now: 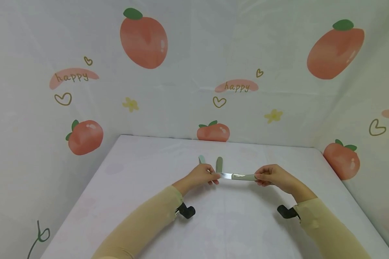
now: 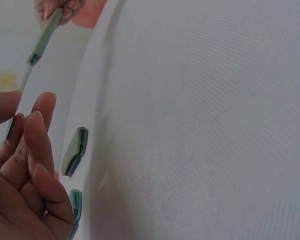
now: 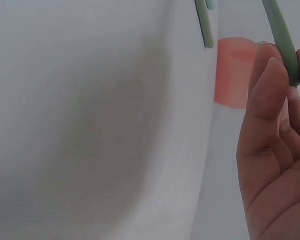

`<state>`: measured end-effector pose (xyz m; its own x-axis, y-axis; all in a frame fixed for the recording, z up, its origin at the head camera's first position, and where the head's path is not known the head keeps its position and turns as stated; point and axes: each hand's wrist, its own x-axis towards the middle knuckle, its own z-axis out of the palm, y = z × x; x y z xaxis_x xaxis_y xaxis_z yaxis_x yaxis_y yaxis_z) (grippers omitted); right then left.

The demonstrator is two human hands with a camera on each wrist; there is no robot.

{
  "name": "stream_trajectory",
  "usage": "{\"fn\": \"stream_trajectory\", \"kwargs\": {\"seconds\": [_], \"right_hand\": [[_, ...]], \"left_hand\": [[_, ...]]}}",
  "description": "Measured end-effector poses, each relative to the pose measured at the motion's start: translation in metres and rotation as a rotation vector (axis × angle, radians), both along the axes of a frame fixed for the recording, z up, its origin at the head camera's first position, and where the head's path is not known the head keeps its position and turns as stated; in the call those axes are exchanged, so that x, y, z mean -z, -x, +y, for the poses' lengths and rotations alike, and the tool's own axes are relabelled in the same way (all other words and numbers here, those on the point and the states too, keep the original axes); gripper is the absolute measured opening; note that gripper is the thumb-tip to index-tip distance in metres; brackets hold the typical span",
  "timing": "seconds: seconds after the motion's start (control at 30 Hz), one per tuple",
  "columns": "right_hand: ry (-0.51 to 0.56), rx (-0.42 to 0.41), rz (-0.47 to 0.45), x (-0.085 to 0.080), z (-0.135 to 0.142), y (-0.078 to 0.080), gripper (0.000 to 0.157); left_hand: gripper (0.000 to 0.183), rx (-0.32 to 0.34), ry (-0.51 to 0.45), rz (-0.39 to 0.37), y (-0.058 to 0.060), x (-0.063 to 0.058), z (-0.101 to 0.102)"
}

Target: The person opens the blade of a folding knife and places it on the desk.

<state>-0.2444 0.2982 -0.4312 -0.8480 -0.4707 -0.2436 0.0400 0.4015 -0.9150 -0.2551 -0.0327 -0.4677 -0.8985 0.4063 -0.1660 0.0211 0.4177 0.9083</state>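
Tabletop (image 1: pixel 233 223), apparent knife (image 1: pixel 243 177) between 2 hands (image 1: pixel 200 175) (image 1: pixel 276 176)

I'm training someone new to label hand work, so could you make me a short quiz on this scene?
1. Multiple choice: which part of the open knife does the left hand pinch?
a) the end of the handle
b) the blade
c) none of it

2. True or false: the right hand holds the same knife.

3. Open question: in the head view, what lies on the table beyond the left hand?

Key:
1. b
2. True
3. Two pieces that look like folded knives: a green one and a paler, bluish one, partly hidden by the hand.
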Motion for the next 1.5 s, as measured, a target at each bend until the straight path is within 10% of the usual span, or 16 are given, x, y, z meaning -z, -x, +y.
{"fn": "stream_trajectory", "kwargs": {"seconds": [0.33,0.93,1.5], "right_hand": [[-0.017,0.006,-0.019,0.008,0.013,0.001,0.03],[-0.019,0.022,-0.13,0.027,0.027,0.004,0.032],[-0.297,0.161,-0.14,0.024,0.009,0.006,0.017]], "left_hand": [[0.022,0.0,0.067,0.065,0.004,-0.001,0.005],[0.011,-0.206,0.283,0.32,0.021,0.002,0.019],[0.027,-0.138,0.535,0.409,0.032,0.004,0.04]]}}
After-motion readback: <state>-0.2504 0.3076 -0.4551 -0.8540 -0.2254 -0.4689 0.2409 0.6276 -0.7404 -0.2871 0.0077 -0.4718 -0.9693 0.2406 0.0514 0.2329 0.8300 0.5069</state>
